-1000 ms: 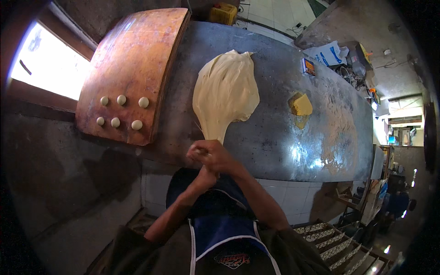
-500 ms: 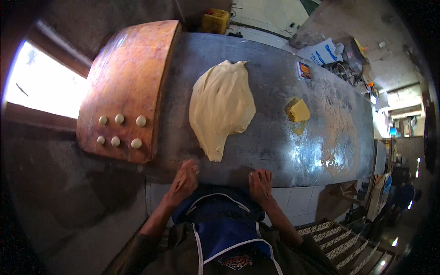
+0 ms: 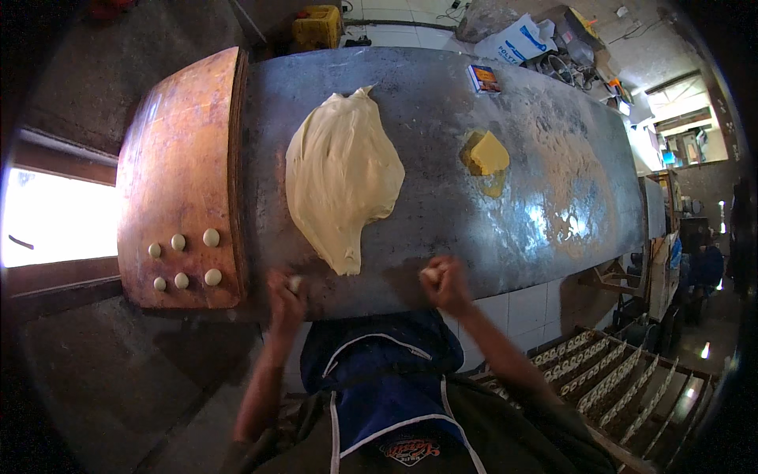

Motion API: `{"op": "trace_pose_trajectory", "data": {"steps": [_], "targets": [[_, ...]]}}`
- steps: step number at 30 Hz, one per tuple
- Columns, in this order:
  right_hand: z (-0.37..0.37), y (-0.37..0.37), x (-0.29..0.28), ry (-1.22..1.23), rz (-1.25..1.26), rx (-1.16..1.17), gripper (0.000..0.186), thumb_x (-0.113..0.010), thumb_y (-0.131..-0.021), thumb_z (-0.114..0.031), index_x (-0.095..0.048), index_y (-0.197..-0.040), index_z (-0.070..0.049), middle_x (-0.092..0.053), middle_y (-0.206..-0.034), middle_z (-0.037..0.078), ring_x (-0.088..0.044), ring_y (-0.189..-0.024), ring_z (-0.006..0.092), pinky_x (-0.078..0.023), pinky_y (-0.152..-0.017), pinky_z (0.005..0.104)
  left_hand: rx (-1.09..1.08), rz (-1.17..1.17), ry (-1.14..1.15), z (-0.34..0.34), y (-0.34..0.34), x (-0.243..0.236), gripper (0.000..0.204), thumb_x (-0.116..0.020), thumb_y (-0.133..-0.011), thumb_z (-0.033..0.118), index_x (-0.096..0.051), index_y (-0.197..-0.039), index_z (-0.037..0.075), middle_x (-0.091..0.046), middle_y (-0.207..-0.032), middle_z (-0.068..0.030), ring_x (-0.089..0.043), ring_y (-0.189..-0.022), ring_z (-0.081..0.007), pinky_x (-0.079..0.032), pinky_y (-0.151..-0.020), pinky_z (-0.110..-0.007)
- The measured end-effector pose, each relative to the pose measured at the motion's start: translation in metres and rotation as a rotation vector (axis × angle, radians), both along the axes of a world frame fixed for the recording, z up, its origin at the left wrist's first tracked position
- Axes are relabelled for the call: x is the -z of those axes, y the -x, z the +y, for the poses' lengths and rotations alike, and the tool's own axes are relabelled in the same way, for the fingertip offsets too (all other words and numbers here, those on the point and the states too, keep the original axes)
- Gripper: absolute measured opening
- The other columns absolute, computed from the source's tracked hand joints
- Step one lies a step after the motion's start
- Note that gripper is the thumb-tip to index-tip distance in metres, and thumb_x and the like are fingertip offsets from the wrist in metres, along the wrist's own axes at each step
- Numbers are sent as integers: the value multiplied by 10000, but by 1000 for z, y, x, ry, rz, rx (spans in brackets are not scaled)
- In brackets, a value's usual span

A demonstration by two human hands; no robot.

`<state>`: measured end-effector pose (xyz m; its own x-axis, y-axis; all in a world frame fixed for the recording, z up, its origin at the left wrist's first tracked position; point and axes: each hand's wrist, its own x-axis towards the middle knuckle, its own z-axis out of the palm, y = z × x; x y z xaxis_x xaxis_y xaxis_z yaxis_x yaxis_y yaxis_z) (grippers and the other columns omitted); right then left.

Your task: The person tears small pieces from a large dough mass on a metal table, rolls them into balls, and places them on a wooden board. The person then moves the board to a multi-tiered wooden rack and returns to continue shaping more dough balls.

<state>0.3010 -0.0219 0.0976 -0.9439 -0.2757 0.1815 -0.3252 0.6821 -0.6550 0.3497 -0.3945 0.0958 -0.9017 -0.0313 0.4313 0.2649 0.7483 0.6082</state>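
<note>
Large, pale, lobed dough mass (image 3: 339, 170) lies on the worn grey surface (image 3: 430, 205), its narrow tail between the hands; left hand (image 3: 285, 299) has fingers curled around a small pale dough piece (image 3: 295, 284); right hand (image 3: 449, 287) likewise grips a second pale piece (image 3: 432, 274); six round cream balls (image 3: 181, 280) sit on the brown wooden board (image 3: 185, 150).

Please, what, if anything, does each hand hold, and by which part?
The left hand and right hand each enclose a small pale lump, apparently dough, leaving one side exposed; the rest is hidden.
</note>
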Motion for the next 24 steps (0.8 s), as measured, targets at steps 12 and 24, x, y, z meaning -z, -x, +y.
{"op": "trace_pose_trajectory", "data": {"steps": [12, 24], "targets": [[25, 19, -6, -170, 70, -65, 234, -671, -920, -184, -523, -1031, -41, -523, -925, 157, -528, -863, 354, -430, -760, 490, -61, -46, 58, 1, 29, -17, 268, -637, -928, -15, -435, -1103, 12, -509, -905, -175, -520, -785, -329, -437, -744, -448], [28, 47, -9, -146, 199, -33, 231, -665, -898, -118, -485, -1019, -37, -513, -932, 148, -535, -886, 356, -421, -791, 483, -164, -72, 177, -11, 28, -1, 319, -633, -971, 30, -435, -1219, -6, -567, -1000, -197, -579, -860, -339, -469, -774, -441]]}}
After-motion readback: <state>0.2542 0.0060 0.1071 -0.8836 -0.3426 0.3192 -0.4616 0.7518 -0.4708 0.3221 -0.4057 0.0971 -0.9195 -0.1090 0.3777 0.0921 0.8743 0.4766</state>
